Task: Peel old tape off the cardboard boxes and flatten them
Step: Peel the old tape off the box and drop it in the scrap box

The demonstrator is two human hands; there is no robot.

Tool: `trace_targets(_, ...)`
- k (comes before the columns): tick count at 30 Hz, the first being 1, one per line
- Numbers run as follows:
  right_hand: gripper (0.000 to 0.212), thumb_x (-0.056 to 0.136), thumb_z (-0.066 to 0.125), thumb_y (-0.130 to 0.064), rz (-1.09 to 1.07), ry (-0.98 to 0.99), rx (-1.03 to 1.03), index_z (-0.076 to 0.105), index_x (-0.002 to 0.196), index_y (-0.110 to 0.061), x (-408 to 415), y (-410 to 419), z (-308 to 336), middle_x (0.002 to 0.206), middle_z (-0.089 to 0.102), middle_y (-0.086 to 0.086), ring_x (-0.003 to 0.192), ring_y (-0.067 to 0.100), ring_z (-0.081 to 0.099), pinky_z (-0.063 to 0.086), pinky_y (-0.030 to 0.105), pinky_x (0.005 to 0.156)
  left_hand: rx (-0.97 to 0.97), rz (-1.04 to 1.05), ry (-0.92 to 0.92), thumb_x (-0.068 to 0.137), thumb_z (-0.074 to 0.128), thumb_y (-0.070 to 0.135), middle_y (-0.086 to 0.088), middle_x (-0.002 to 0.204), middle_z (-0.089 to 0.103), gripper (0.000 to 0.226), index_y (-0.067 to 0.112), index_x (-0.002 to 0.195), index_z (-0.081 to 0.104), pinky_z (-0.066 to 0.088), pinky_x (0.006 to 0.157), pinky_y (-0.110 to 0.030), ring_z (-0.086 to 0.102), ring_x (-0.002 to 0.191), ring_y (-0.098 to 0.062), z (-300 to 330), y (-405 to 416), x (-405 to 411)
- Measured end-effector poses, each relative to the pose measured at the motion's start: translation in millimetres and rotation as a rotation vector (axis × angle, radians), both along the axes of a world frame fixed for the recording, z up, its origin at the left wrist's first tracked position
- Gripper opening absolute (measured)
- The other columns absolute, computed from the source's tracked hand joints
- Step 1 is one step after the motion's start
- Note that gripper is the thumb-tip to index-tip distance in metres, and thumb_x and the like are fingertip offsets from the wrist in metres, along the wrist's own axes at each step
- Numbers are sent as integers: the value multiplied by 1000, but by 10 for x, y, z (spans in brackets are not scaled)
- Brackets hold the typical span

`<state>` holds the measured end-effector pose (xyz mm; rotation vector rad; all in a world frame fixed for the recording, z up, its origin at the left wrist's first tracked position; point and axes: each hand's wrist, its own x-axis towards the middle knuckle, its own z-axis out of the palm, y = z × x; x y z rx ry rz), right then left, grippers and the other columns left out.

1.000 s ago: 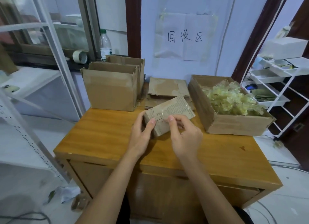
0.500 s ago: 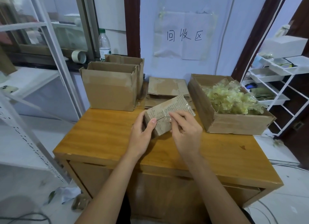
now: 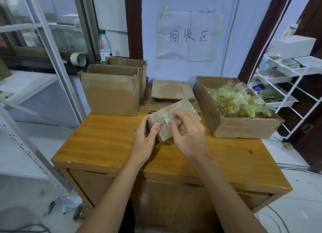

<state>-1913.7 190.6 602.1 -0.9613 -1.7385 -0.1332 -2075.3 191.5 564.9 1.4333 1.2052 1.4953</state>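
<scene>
The small box (image 3: 171, 118) sits above the table (image 3: 108, 142) centre, tilted. The left hand (image 3: 145, 142) grips its left end, thumb on top. The right hand (image 3: 189, 133) pinches clear tape (image 3: 168, 122) on its top face. Behind lie flattened boxes (image 3: 171, 91); 2 open boxes (image 3: 111, 93) stand left, a scrap-tape box (image 3: 244, 128) right.

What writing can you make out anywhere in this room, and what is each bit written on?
"回收区": handwritten on the white paper sheet taped to the wall.
Bottle label: green and white print, too small to read.
Small cardboard box held in the hands: rows of faint dark marks, too blurred to read.
No other text is legible.
</scene>
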Motion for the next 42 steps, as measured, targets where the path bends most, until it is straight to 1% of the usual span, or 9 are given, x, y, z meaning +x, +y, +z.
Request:
trace_targets(4, 7, 93, 74, -2, 1, -60, 54, 77, 99, -3, -19, 60, -20, 99, 70, 7, 90, 13, 65, 57, 23, 78, 12, -1, 5, 94, 55, 61, 10, 127, 67, 51, 31, 135, 57, 56, 101, -48, 64, 120, -11, 6, -8, 4)
trace_targets(9, 12, 97, 71, -11, 6, -116, 41, 78, 103, -4, 20, 52, -43, 99, 69, 7, 92, 12, 63, 51, 15, 86, 7, -8, 0, 94, 56, 61, 11, 129, 66, 52, 31, 137, 56, 56, 101, -47, 63, 122, -11, -6, 17, -4)
trace_targets(14, 12, 97, 72, -11, -1, -114, 2, 77, 105, -4, 3, 44, -61, 99, 67, 7, 88, 13, 62, 55, 22, 75, 2, -7, -2, 94, 56, 62, 10, 129, 66, 53, 31, 137, 56, 55, 102, -50, 63, 122, -13, -37, 28, -4)
trace_targets(19, 8, 93, 76, -6, 7, -76, -18, 71, 98, -5, -57, 32, -21, 92, 65, 1, 82, -4, 46, 48, 12, 70, -5, -4, 5, 94, 56, 64, 11, 129, 66, 53, 34, 136, 56, 55, 103, -50, 63, 122, -11, -40, 22, -19)
trace_targets(23, 2, 94, 75, -7, 13, -89, -19, 75, 95, -6, -46, 33, -74, 96, 69, 4, 86, 4, 58, 50, 14, 78, -2, -7, 6, 93, 56, 65, 11, 131, 65, 55, 34, 138, 55, 55, 103, -48, 62, 123, -11, -42, 18, -14)
trace_targets(28, 12, 98, 68, -8, -1, -82, -31, 77, 102, -1, -47, 27, -115, 98, 67, 9, 88, 15, 64, 54, 20, 80, -4, -16, 6, 94, 58, 64, 11, 132, 65, 54, 34, 139, 54, 56, 103, -47, 62, 124, -12, -41, 27, -9)
trace_targets(32, 15, 102, 63, -7, 18, -83, -62, 75, 106, -1, -49, -29, -133, 100, 62, 7, 88, 13, 59, 51, 20, 75, -1, -24, -6, 94, 59, 64, 10, 132, 65, 55, 32, 139, 55, 57, 102, -47, 63, 124, -12, -46, 27, -14)
trace_targets(36, 17, 97, 73, -13, 20, -67, -98, 75, 110, -2, -46, -66, -144, 102, 62, 4, 85, 9, 58, 52, 16, 69, -8, -11, 4, 91, 60, 70, 9, 134, 64, 62, 33, 141, 54, 55, 104, -48, 61, 126, -13, -72, 44, -15)
trace_targets(42, 7, 93, 75, -8, -40, -9, -126, 78, 100, -7, -54, -41, -75, 97, 67, 1, 87, 2, 56, 45, 9, 77, -11, -14, 1, 92, 59, 68, 9, 133, 65, 59, 34, 141, 55, 56, 102, -49, 62, 125, -13, -67, 43, -14)
